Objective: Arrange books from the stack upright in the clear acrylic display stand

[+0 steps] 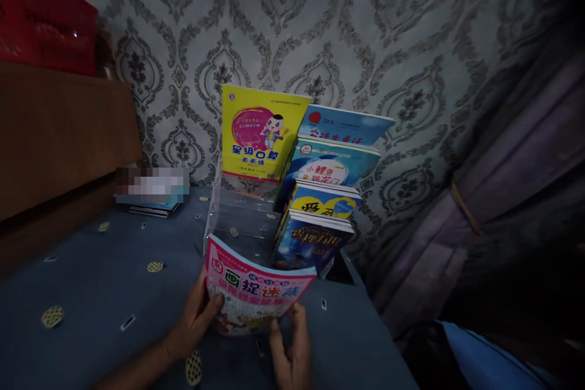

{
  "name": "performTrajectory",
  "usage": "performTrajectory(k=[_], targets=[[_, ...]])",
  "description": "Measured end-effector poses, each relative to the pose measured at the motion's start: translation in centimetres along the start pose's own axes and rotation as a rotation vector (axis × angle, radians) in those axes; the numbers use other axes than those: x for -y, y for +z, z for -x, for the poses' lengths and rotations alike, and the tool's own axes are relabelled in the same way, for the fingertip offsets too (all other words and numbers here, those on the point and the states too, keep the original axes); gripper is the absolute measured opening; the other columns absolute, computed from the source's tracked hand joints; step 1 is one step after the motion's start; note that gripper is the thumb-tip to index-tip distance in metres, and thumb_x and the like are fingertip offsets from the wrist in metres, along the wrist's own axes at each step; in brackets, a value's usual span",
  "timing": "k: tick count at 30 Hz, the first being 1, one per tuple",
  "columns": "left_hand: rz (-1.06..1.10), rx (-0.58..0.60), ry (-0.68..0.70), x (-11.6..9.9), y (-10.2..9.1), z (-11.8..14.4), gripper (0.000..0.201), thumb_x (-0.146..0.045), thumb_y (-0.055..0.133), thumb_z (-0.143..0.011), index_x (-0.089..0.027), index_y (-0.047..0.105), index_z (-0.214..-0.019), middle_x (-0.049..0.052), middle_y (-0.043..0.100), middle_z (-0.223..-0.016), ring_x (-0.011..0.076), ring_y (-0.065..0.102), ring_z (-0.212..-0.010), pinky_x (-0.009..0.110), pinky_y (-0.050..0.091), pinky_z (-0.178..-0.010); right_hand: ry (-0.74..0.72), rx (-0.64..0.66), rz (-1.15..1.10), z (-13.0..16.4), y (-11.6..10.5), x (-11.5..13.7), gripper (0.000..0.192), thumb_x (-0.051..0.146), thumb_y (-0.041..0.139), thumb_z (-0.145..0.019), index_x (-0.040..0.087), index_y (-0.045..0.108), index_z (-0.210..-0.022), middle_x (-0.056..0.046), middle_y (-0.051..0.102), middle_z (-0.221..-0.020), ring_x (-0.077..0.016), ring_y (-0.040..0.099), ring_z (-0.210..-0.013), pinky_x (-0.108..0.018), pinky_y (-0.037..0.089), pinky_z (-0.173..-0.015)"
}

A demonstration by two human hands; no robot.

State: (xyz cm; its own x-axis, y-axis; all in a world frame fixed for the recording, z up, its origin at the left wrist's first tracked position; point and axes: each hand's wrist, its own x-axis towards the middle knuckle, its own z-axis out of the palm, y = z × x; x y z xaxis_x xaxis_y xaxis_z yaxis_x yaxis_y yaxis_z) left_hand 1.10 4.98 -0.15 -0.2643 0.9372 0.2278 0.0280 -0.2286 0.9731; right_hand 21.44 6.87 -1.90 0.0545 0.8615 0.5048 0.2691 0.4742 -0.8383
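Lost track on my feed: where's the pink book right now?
In the head view, low centre: the pink book is held by the left hand and right hand, just before the clear rack.

Dim, bluish light; heavy dark vignette at right edge; soft focus, wide-angle warping toward corners.

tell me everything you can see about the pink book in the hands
The pink book is a thin softcover with a glossy-looking pink cover, large Chinese characters across the top and cartoon artwork below. It is closed, bowed upward in the middle, with its cover facing the camera. The left hand grips its lower left edge, thumb on the cover; the right hand pinches the lower right edge with its fingers. It is held above the blue patterned cloth, just in front of the clear tiered stand.
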Motion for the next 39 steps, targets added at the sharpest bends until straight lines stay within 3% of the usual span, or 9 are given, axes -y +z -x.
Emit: performTrajectory(k=[5,11,20,26,30,35,39], targets=[[-0.043,-0.046,0.005,0.3,-0.2,-0.1,0.074,-0.065,0.067,-0.079,-0.019,0.055,-0.136,0.015,0.059,-0.142,0.0324,0.049,-0.138,0.043,0.036,-0.118,-0.04,0.118,-0.031,-0.3,-0.6,-0.7,0.033,0.04,0.05,-0.1,0.024,0.053,-0.128,-0.01,0.071,-0.111,-0.0232,0.07,-0.1,-0.034,0.06,-0.084],[-0.029,0.009,0.024,-0.4,-0.2,-0.2,0.071,-0.061,0.068,-0.08,-0.019,0.052,-0.135,0.014,0.063,-0.136,0.0318,0.053,-0.132,0.043,0.041,-0.114,-0.089,0.026,0.024,-0.2,-0.1,-1.2,0.04,0.041,0.051,-0.099,0.021,0.052,-0.133,-0.014,0.071,-0.12,-0.027,0.07,-0.108,-0.04,0.061,-0.088],[0.014,0.106,0.047,-1.8,0.1,-0.4,0.055,-0.051,0.072,-0.079,-0.023,0.056,-0.123,0.008,0.071,-0.119,0.0278,0.063,-0.115,0.038,0.05,-0.102,-0.094,0.039,0.005,-0.3,-0.2,-1.1,0.042,0.038,0.052,-0.097,0.019,0.053,-0.135,-0.016,0.072,-0.12,-0.027,0.072,-0.105,-0.038,0.062,-0.084],[-0.056,0.061,0.028,-2.3,-0.1,-0.7,0.054,-0.049,0.077,-0.073,-0.022,0.058,-0.116,0.009,0.073,-0.113,0.0309,0.063,-0.117,0.038,0.05,-0.099,-0.07,0.018,-0.019,-0.5,0.0,-1.2,0.044,0.041,0.053,-0.097,0.018,0.054,-0.134,-0.015,0.072,-0.118,-0.0266,0.072,-0.104,-0.038,0.061,-0.085],[-0.185,0.033,0.069,-3.3,-0.6,-1.1,0.05,-0.05,0.073,-0.078,-0.022,0.055,-0.116,0.009,0.074,-0.108,0.03,0.067,-0.104,0.039,0.051,-0.091,-0.046,0.017,-0.005,-0.7,0.1,-1.0,0.041,0.046,0.054,-0.096,0.02,0.058,-0.129,-0.013,0.073,-0.111,-0.0269,0.072,-0.098,-0.04,0.061,-0.082],[-0.348,-0.055,0.123,-4.3,-1.3,-1.7,0.038,-0.052,0.073,-0.078,-0.023,0.058,-0.099,0.005,0.072,-0.09,0.0256,0.065,-0.083,0.036,0.05,-0.076,-0.091,0.034,0.017,-0.8,0.1,-0.3,0.044,0.052,0.052,-0.097,0.023,0.058,-0.13,-0.012,0.071,-0.113,-0.0288,0.069,-0.102,-0.041,0.061,-0.081],[-0.448,-0.124,0.116,-5.0,-1.5,-2.4,0.043,-0.059,0.068,-0.078,-0.022,0.057,-0.098,0.007,0.07,-0.09,0.0295,0.064,-0.089,0.042,0.05,-0.083,-0.172,0.053,0.054,-1.8,0.3,0.4,0.038,0.046,0.046,-0.101,0.023,0.06,-0.127,-0.012,0.069,-0.112,-0.0272,0.067,-0.102,-0.04,0.06,-0.083]])
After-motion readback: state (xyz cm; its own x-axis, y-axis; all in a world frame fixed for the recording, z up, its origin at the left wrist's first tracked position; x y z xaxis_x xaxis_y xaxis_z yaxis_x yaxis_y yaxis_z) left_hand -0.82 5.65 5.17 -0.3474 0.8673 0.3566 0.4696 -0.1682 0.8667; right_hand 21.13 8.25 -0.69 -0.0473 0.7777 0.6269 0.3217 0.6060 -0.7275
